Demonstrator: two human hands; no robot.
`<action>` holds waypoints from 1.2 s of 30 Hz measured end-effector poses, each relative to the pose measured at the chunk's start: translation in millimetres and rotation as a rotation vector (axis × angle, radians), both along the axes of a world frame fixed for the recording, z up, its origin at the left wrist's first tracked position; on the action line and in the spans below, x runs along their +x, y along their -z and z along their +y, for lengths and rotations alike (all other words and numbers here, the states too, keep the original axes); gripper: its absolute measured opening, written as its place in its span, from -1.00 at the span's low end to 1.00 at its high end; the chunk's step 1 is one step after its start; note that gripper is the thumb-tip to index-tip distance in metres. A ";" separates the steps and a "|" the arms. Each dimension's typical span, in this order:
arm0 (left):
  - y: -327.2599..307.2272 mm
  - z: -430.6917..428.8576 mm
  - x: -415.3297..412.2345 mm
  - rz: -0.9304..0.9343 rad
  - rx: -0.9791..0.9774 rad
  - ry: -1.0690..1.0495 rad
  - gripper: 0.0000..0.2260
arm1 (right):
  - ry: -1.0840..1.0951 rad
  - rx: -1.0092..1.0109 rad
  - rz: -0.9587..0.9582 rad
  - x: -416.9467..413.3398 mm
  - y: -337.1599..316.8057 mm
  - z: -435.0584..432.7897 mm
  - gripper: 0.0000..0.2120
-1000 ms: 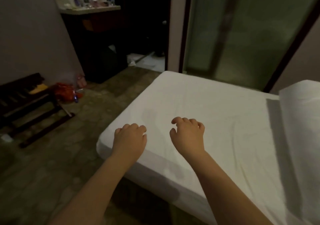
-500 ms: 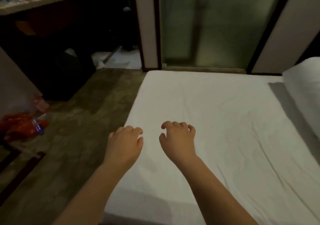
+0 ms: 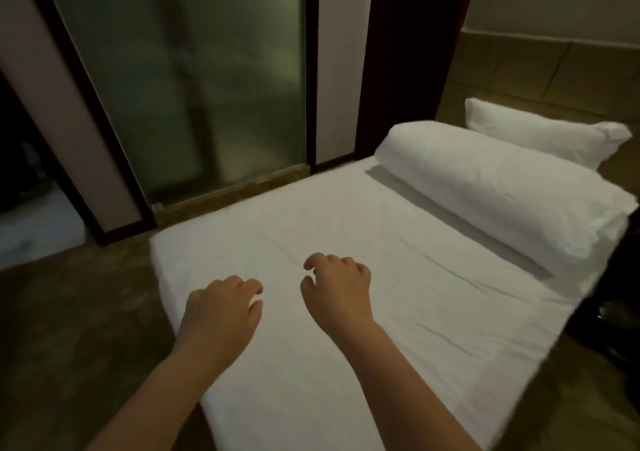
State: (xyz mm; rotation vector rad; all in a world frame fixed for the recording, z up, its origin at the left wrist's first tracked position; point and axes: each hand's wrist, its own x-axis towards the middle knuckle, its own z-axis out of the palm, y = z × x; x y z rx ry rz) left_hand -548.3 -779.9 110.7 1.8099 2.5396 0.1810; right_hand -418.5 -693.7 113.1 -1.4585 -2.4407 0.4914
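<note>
Looks like the sheet-smoothing stage of bed-making. The left hand (image 3: 221,308) and right hand (image 3: 337,294) sit side by side over the white fitted bed sheet (image 3: 398,277) near the bed's foot end. Fingers are loosely curled and each grip is empty. Next I'd guess flat palms on the creases, or a reach toward the rolled white duvet (image 3: 502,190).

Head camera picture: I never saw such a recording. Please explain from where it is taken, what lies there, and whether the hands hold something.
No machine here: a person wears one wide-angle camera on the head, so you look down along two bare arms. The left hand and right hand are over a bed with a white sheet, fingers loosely curled, holding nothing. On the bed lies a rolled white duvet, a pillow behind it. A frosted glass door stands beyond.
</note>
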 end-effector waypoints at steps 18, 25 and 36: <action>-35.3 122.5 -242.2 0.193 0.213 0.347 -0.67 | 0.129 0.085 0.053 -241.4 -25.5 74.7 -0.69; -38.3 237.2 -330.9 0.175 0.192 0.443 -0.71 | 0.242 0.108 0.128 -335.7 -31.5 165.0 -0.72; 1.7 411.3 -481.2 -0.021 0.238 0.781 -0.79 | 0.591 0.155 0.032 -473.2 16.7 300.3 -0.73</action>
